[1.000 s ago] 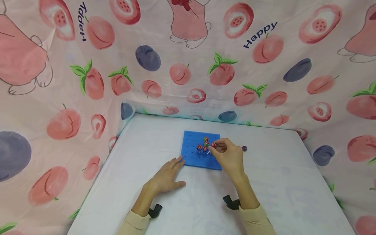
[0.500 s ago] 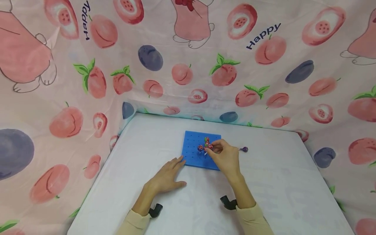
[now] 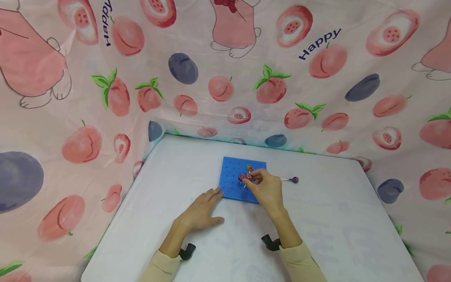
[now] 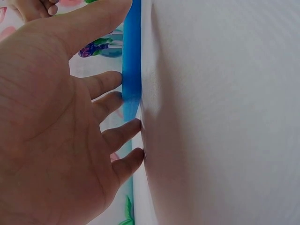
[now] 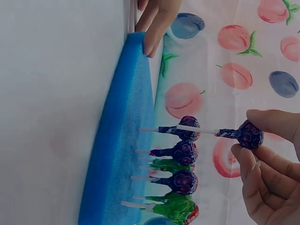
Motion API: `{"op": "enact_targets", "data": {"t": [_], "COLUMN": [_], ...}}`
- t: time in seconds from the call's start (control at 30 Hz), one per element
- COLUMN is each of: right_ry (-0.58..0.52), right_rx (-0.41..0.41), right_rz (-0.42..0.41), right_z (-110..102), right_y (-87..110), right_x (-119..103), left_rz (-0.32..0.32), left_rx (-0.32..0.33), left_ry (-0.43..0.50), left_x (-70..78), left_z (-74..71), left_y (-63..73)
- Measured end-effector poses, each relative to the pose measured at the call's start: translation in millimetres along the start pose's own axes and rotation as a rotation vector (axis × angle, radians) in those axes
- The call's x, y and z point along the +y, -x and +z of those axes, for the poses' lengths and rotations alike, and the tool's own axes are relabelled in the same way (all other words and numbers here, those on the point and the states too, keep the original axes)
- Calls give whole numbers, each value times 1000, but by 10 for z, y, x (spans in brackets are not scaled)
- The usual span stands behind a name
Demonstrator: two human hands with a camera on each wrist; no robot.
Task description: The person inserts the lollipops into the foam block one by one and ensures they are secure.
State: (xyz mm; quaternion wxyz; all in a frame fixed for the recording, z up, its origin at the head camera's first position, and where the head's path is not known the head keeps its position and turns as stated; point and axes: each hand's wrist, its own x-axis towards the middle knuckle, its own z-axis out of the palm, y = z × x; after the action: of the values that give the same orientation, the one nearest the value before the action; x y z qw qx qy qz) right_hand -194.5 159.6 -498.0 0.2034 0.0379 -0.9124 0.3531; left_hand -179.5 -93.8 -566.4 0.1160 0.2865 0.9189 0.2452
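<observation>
A blue foam board [image 3: 230,191] with rows of small holes lies on the table. Several wrapped lollipops stand in it on white sticks, some purple [image 5: 183,182], some green [image 5: 180,209]. Over the board, my right hand [image 3: 266,192] pinches the head of a purple-wrapped lollipop [image 5: 251,134] between thumb and fingers. Its bare stick points toward the board, clear of the foam in the right wrist view. My left hand [image 3: 200,211] lies with fingers extended, fingertips at the board's near left corner. The left wrist view shows fingertips against the blue edge [image 4: 132,51].
One loose purple lollipop [image 3: 295,180] lies on the white table [image 3: 338,219] to the right of my right hand. Fruit-printed cloth [image 3: 225,113] hangs around the back and sides. A black curved piece [image 3: 270,243] sits at my right wrist, another [image 3: 187,251] at my left.
My right hand has moved left over the board with its lollipop, closer to the standing ones. More of the loose lollipop's stick now shows. The left hand keeps its place at the corner.
</observation>
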Motion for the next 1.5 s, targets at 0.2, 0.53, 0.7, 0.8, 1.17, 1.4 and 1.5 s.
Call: {"op": "enact_targets", "data": {"t": [0.2,0.53,0.7,0.8,1.17,1.4,1.5], "right_ry": [8,9,51,58,80,98,104], "right_rx": [6,-1,-18,-14,6,4,0], "right_rz": [-2,-3,5,-2,-35,-26,-20], "right_z": [71,193,237,255,351,403,415], "right_y": [-1,9,16,14,16,24,32], "right_x": [43,69,84,90,169,193,201], "left_rz": [3,39,38,35,51,40,41], "left_rx": [0,9,8,6,24,16,16], "left_ry": [-7,-22,-21,-26,-31,-35,-38], "left_x": [2,1,7,7,-4,-3,-4], "left_z": [-5,-25,-22,-18,-6,-4,-3], "left_y": [-3,-6,-4,-7,-12,-18,-17]}}
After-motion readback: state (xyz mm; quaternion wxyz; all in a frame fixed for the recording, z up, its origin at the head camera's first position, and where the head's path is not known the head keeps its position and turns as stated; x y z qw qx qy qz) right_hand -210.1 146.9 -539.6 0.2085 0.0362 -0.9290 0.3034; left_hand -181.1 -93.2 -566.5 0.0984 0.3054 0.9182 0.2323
